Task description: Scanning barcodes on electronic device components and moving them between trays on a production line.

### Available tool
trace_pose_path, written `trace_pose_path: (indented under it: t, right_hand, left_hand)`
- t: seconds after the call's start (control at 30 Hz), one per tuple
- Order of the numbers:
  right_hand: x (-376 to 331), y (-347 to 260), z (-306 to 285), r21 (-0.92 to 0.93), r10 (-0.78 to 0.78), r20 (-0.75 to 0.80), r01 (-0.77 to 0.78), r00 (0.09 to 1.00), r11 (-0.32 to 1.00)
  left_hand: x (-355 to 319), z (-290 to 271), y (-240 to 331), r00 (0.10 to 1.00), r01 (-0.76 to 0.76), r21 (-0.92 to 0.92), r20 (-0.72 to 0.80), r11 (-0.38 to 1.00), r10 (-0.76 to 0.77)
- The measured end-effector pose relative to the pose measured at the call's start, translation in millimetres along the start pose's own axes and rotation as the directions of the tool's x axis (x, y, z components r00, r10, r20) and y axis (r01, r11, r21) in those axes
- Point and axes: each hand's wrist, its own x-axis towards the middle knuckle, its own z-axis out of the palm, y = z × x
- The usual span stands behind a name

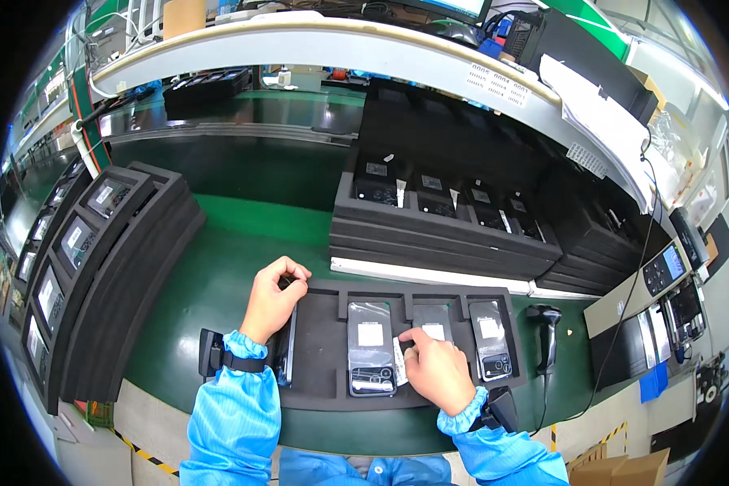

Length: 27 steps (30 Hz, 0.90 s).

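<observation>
My left hand [274, 301] is closed around a dark phone [286, 348] stood on its edge at the left end of a black foam tray [314, 377]. Most of that phone's face is hidden from view. My right hand [439, 371] reaches over the middle of the tray, its fingers curled at a narrow white label strip [399, 362]. Left of the strip lies a phone [370, 348], back up, with a white label and a camera block. Another phone [432, 318] is partly covered by my right hand. A further phone [490, 340] sits in the right-hand slot.
A black handheld scanner [545, 336] lies right of the tray, near a label printer [652, 300]. Foam trays with phones [445, 235] are stacked behind; more stacked trays [121, 267] stand tilted at left. A shelf [324, 40] crosses overhead.
</observation>
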Motion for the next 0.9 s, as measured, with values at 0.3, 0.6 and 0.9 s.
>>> trace_pose_path:
  t: [0.3,0.6,0.9]
  right_hand:
    - [5.3,1.1,0.1,0.156,0.052,0.13,-0.072,0.99,0.985]
    - [29.9,10.8,5.3,0.306,-0.087,0.034,0.073,0.996,0.949]
    - [29.7,11.8,11.8,0.216,-0.084,0.048,0.072,0.995,0.974]
  left_hand:
    - [0.8,1.3,1.2,0.998,0.055,-0.035,-0.004,0.998,-0.055]
    - [0.3,1.2,1.8,0.998,0.065,-0.006,-0.011,0.998,-0.065]
    - [0.0,0.6,2.4,1.0,0.012,0.015,0.001,1.0,-0.012]
